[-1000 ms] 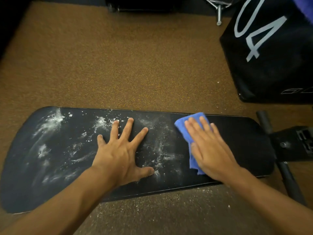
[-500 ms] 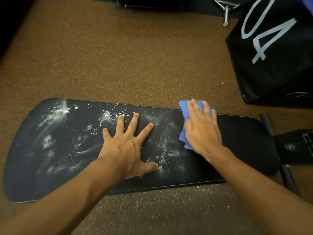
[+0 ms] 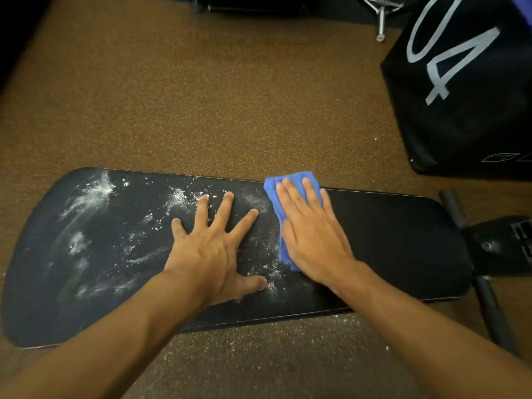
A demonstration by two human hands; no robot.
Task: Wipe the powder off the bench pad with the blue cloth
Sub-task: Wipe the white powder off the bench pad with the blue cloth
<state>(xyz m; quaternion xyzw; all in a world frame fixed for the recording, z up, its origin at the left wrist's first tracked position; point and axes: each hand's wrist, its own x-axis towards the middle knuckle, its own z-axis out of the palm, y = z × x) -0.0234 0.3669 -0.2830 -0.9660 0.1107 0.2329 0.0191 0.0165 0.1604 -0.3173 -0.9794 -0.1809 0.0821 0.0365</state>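
Powder (image 3: 92, 194) lies in white smears and specks over the black pad (image 3: 388, 240), thickest at the end well beyond the left fingers (image 3: 227, 203), with a smaller patch just past their tips and more streaks near the left thumb. The pad is long and rounded at its ends, and it sits low above a brown speckled floor (image 3: 201, 96). The left hand (image 3: 213, 251) rests palm down on the pad, fingers spread and flat, grasping nothing. The right hand (image 3: 313, 240) lies just beside it, palm down on the cloth (image 3: 290, 180), its fingers straight and close together, pressing the cloth flat against the pad rather than clenching it. The blue cloth shows past the right fingertips at the pad's far edge and in a strip along the thumb side, between the two hands. The stretch of pad on the outer side of the right hand looks dark and clean, though the dim light may hide a faint film. White specks lie scattered on the floor below the pad's near edge, under the wrists. A black bag (image 3: 466, 110) with pale numerals stands on the floor well beyond the right hand. A dark frame (image 3: 501, 246) with a bar joins the pad's end on that side.
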